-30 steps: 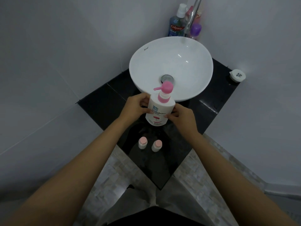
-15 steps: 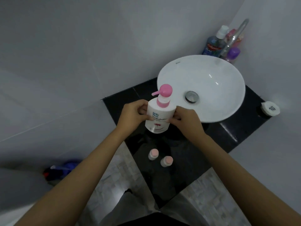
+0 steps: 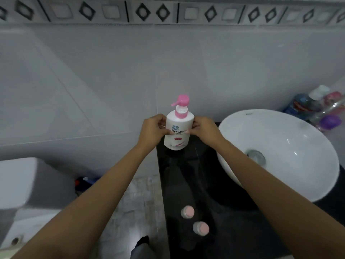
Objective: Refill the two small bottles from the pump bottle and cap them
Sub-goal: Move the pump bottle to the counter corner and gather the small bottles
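Both hands, left hand [image 3: 151, 132] and right hand [image 3: 205, 130], grip the white plastic pump bottle with pink pump [image 3: 178, 126] upright over the glossy black surface [image 3: 214, 212]. Two small pink-capped bottles [image 3: 187, 212] [image 3: 201, 228] stand at 6 o'clock; the white round basin [image 3: 298, 139] sits at 3 o'clock.

On the counter [image 3: 214, 165], the pump bottle [image 3: 178, 128] stands at twelve o'clock, the basin [image 3: 291, 146] at three, two small bottles [image 3: 187, 212] [image 3: 201, 228] at six.
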`<action>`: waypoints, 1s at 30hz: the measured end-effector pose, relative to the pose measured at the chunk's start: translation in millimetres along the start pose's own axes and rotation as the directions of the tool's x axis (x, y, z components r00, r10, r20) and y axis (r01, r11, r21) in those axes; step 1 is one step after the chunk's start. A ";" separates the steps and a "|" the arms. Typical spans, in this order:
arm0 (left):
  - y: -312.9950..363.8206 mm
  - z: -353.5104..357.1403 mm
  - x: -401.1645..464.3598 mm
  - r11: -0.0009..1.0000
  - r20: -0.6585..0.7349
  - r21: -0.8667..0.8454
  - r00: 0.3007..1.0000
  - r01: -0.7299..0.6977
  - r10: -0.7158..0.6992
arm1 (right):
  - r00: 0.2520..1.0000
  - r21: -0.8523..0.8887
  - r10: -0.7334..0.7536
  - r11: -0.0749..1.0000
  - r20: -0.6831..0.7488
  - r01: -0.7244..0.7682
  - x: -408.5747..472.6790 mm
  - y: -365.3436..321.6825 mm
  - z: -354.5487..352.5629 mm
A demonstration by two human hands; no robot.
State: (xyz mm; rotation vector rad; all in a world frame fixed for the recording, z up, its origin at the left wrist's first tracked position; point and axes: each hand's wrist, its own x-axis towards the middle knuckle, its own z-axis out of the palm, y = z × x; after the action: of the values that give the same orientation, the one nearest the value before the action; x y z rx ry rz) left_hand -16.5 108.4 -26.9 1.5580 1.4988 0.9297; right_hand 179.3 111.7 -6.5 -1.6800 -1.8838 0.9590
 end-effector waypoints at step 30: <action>-21.5 7.3 45.1 0.997 -0.112 0.045 0.992 0.061 -0.055 | 0.993 0.026 0.092 0.996 -0.074 -0.090 60.3 -6.0 23.4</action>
State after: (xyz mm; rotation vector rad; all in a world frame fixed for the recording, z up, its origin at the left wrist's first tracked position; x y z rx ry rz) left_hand -17.4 153.4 -49.7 1.5098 1.6468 0.9665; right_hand 148.4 165.7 -25.0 -1.7767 -1.7557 0.9347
